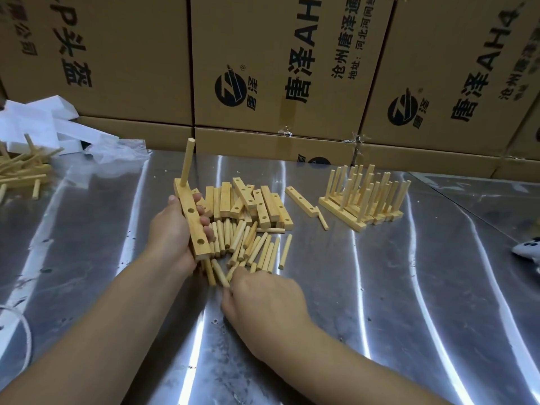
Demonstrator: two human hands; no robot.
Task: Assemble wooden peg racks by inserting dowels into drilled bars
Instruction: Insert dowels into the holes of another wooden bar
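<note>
The person is working bare-armed, forearms uncovered along their whole visible length, with the left hand point(172, 229) and right hand point(263, 299) going ungloved.

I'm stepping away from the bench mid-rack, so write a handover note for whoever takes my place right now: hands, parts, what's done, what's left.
The left hand grips a drilled bar above the table; one dowel stands in its far hole, two holes show empty.
The right hand reaches into the near edge of the loose dowels; whether it has pinched one is hidden.
The spare bars lie piled behind them.
Done: finished racks stand at the right rear.
Left: fill this bar's two holes, then work through the pile.
</note>
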